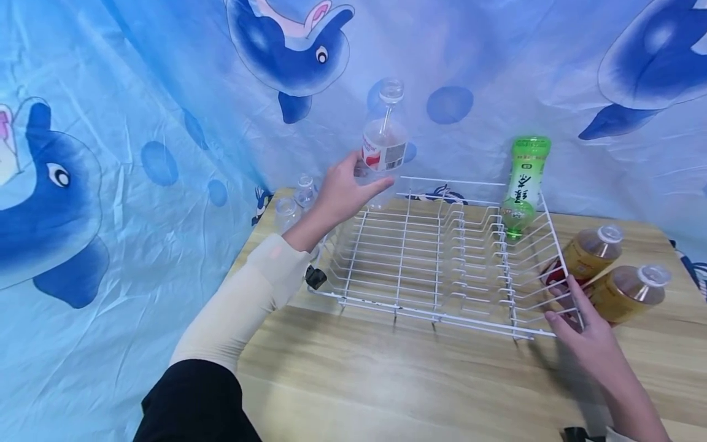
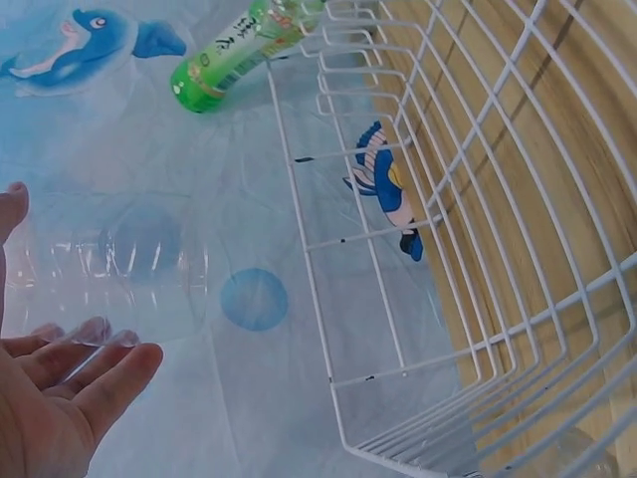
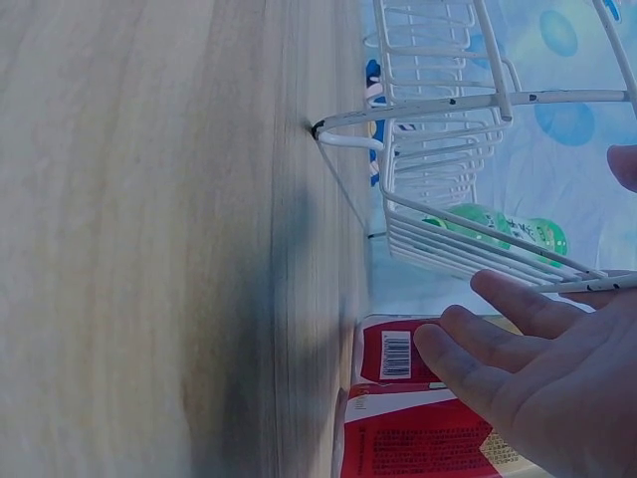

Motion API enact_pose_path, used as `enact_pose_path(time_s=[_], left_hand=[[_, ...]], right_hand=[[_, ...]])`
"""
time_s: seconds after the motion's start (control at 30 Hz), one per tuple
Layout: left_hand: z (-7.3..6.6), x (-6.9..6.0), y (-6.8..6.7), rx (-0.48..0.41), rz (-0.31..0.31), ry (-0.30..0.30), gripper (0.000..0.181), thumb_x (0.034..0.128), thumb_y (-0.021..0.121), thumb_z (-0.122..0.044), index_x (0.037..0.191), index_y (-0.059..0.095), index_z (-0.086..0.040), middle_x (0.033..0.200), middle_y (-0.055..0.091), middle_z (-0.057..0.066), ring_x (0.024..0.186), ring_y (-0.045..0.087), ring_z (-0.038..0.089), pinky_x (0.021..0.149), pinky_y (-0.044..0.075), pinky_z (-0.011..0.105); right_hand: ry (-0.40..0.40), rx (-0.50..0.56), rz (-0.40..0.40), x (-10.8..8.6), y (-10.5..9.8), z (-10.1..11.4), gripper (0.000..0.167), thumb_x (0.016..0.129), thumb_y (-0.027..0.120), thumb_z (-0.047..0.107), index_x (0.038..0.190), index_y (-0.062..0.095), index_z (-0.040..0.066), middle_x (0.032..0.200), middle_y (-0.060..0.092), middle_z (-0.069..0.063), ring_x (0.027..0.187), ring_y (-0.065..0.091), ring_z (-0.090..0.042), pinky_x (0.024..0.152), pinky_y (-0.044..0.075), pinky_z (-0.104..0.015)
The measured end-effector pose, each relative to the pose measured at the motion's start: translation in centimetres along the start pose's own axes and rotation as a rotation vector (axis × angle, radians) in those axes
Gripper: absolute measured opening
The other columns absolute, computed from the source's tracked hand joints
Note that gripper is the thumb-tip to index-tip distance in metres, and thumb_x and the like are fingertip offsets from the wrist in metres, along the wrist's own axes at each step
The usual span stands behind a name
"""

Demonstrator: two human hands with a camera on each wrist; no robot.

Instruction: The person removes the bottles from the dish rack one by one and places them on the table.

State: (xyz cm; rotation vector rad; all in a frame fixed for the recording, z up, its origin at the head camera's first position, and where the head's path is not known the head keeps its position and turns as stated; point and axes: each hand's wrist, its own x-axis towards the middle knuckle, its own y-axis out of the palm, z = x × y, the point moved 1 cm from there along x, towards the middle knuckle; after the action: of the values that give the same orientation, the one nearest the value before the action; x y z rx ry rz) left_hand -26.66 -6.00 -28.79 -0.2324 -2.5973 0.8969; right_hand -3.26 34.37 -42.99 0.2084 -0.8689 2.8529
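Black sleeve [image 1: 196, 402], one, nearest, on your left arm. Your left hand [image 1: 341, 189] is clamped on one clear bottle [image 1: 385, 144], upright, above the left rear part of one white wire rack [image 1: 436, 317]. Your right hand [image 1: 588, 328]: fingers nearly straight, thumb apart, touching the rack's right front corner. One green bottle [image 1: 526, 178] leans neck down in the rack's right rear corner. Just outside the rack's right side, two amber bottles [image 1: 626, 294] with yellow-and-red labels. Beyond its left side, at least two clear empties [image 1: 305, 195], partly hidden by your arm. One wooden table [image 1: 386, 380] beneath; three dolphins on your blue curtain [image 1: 486, 43].
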Motion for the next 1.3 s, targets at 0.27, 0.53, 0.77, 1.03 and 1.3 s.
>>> enact_pose_path(time_s=[0.27, 0.53, 0.77, 1.03, 1.3], left_hand=[[-0.3, -1.9, -1.2, -0.019, -0.025, 0.007, 0.075, 0.0811, 0.076, -0.062, 0.135, 0.056, -0.015, 0.128, 0.067, 0.002, 0.116, 0.062, 0.017, 0.094, 0.052, 0.04], [1.0, -3.6, -1.7, -0.043, -0.029, -0.019, 0.073, 0.0821, 0.076, -0.06, 0.134, 0.056, -0.013, 0.127, 0.066, 0.004, 0.115, 0.062, 0.019, 0.093, 0.053, 0.04], [1.5, -4.9, -1.7, -0.073, -0.034, -0.021, 0.073, 0.082, 0.077, -0.059, 0.135, 0.056, -0.014, 0.126, 0.067, 0.005, 0.114, 0.062, 0.02, 0.091, 0.053, 0.042], [1.7, -6.0, -1.2, -0.049, -0.033, 0.014, 0.067, 0.0833, 0.078, -0.056, 0.131, 0.057, -0.013, 0.122, 0.069, 0.005, 0.111, 0.063, 0.02, 0.09, 0.053, 0.043], [2.0, -6.7, -0.5, -0.063, -0.007, -0.026, 0.07, 0.0826, 0.079, -0.055, 0.133, 0.056, -0.011, 0.124, 0.067, 0.007, 0.113, 0.061, 0.023, 0.092, 0.052, 0.045]], right_hand=[[-0.042, 0.017, -0.004, 0.0, -0.3, 0.3, 0.079, 0.1, 0.059, 0.003, 0.163, 0.011, 0.011, 0.128, 0.046, 0.034, 0.106, 0.05, 0.016, 0.079, 0.042, -0.002], [-0.035, 0.007, 0.002, 0.0, -0.4, 0.7, 0.079, 0.101, 0.058, 0.004, 0.163, 0.011, 0.012, 0.128, 0.045, 0.032, 0.107, 0.048, 0.015, 0.08, 0.04, -0.001], [-0.026, -0.02, 0.012, 0.0, -0.4, 0.9, 0.079, 0.1, 0.06, 0.005, 0.163, 0.011, 0.009, 0.125, 0.047, 0.028, 0.104, 0.048, 0.015, 0.079, 0.041, -0.001], [0.052, -0.219, 0.106, 0.7, -1.2, 1.9, 0.085, 0.101, 0.061, 0.024, 0.163, 0.004, 0.015, 0.14, 0.041, -0.039, 0.116, 0.052, -0.02, 0.09, 0.046, -0.023], [-0.017, -0.36, 0.134, 1.0, -0.8, 3.3, 0.085, 0.1, 0.064, 0.027, 0.161, 0.01, 0.001, 0.157, 0.015, -0.04, 0.14, 0.017, -0.062, 0.105, 0.016, -0.079]])
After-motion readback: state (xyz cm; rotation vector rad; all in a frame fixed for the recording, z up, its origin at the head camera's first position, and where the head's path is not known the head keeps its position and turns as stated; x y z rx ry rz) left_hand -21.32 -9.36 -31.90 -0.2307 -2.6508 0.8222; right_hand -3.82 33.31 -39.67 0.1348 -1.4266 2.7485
